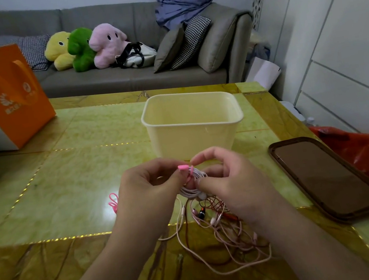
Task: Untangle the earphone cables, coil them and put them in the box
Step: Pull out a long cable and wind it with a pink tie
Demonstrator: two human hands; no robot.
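Both hands meet at the centre of the view, just at six o'clock of the cream plastic box (193,123), and that closeness looks deliberate: once this bundle is secured, it is a short lift forward into the open top. The left hand (149,189) has its grip closed around the small white coiled earphone cable (192,183), pinning the loops so they cannot spring apart, while the right hand (227,181) pinches a thin pink tie (190,170) at the coil's twelve o'clock edge, apparently cinching it around the loops. The coil itself looks tight and neat, held in the air between the fingertips, above the table. Below it, at six o'clock, the loose tangle of pale pink and dark red earphone cables (230,242) sprawls across the glossy green and yellow stone table (76,182), strands crossing, plugs and buds poking out, so plenty of work seems left. A spare pink tie (113,202) waits on the table at nine o'clock of the left hand, handy for the next coil. The box appears empty from this angle.
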